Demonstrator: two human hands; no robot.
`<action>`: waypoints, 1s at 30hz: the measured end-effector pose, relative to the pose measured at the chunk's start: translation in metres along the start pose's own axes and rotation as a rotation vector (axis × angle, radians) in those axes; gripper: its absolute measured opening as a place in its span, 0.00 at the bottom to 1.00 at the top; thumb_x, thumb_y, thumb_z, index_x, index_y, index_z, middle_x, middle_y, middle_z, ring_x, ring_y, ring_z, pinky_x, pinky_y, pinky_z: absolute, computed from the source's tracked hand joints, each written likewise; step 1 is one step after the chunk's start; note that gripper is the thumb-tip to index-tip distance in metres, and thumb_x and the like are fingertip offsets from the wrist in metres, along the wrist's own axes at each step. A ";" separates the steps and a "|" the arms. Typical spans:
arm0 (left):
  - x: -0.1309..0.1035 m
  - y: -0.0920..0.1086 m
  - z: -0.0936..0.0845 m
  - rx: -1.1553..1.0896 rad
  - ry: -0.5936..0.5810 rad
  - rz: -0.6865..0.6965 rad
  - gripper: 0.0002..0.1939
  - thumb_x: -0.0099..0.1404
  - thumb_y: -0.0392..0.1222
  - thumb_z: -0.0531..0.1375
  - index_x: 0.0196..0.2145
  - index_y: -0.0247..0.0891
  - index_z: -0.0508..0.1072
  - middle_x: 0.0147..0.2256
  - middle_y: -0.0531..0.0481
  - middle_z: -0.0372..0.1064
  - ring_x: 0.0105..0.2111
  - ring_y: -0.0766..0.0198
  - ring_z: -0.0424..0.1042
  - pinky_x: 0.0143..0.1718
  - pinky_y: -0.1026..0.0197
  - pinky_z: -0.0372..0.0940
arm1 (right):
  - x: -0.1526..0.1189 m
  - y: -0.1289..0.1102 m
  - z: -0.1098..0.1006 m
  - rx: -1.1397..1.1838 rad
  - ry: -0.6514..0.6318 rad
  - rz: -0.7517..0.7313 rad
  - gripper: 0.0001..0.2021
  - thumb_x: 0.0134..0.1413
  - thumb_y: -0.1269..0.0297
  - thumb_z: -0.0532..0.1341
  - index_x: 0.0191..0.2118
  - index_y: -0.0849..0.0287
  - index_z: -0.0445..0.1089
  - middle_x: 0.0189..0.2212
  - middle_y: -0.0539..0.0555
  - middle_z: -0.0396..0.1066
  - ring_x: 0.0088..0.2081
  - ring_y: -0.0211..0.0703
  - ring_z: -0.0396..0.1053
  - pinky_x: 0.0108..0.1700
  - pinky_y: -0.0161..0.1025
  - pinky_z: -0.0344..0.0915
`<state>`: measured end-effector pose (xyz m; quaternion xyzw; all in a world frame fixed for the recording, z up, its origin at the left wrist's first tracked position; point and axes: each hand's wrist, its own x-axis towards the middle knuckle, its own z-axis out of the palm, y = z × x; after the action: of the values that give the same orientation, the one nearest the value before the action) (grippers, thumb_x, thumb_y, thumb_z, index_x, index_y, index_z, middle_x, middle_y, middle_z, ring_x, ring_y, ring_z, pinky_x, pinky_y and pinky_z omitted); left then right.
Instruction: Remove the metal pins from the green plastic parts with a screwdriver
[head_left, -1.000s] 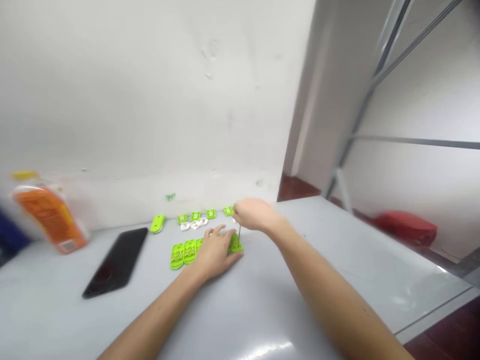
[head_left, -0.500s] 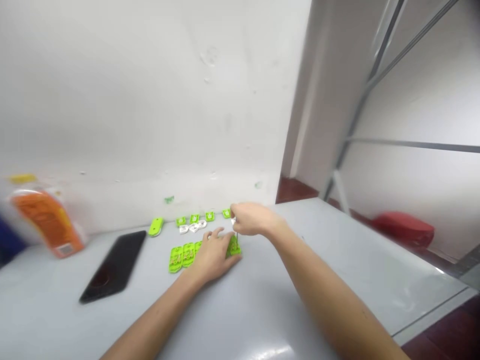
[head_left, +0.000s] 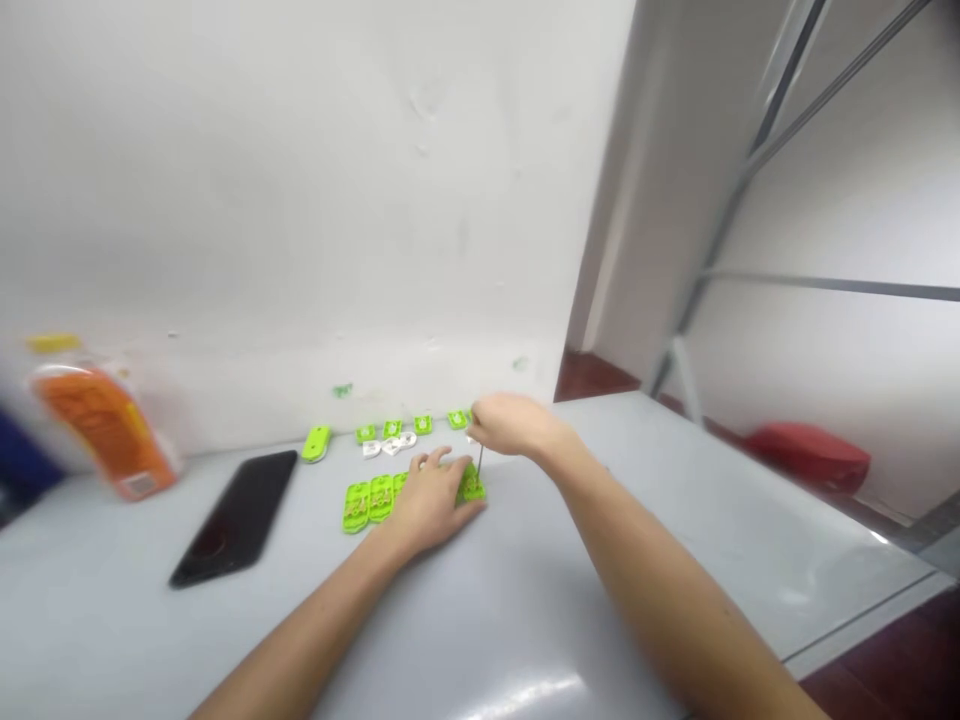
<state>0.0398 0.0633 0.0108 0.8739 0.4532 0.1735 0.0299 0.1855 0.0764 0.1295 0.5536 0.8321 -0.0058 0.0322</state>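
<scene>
Several bright green plastic casings [head_left: 356, 507] with metal parts inside lie side by side in a row on the table. My left hand [head_left: 431, 505] lies across the row and hides its middle; thumb and forefinger are on either side of the rightmost green casing [head_left: 473, 487], steadying it. Closed in a fist, my right hand [head_left: 510, 422] grips a screwdriver [head_left: 481, 460] whose thin metal shaft points down into that casing. The handle is hidden in the fist, and I cannot make out the tip's contact.
Behind the row, small green pieces [head_left: 423, 425] and white pieces [head_left: 391, 447] lie near the wall. A closed green casing [head_left: 316, 443], a black phone-like slab [head_left: 236, 520] and an orange bottle [head_left: 105, 425] are to the left. A red object [head_left: 808, 456] stands beyond the table's right edge.
The view has shifted slightly. My right hand has risen a little above the rightmost casing, and more of the screwdriver shaft shows. My left hand stays on the row.
</scene>
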 end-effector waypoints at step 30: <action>-0.088 -0.095 -0.061 -0.243 -0.191 -0.386 0.45 0.52 0.58 0.59 0.62 0.38 0.48 0.61 0.43 0.50 0.59 0.49 0.52 0.57 0.52 0.50 | 0.000 0.058 0.075 0.708 0.476 0.010 0.12 0.52 0.59 0.55 0.34 0.59 0.73 0.32 0.54 0.74 0.33 0.43 0.69 0.36 0.37 0.62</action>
<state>-0.1008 0.0422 0.0236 0.7737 0.5825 0.1341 0.2099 0.2425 0.0958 0.0557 0.5205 0.7604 -0.1628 -0.3528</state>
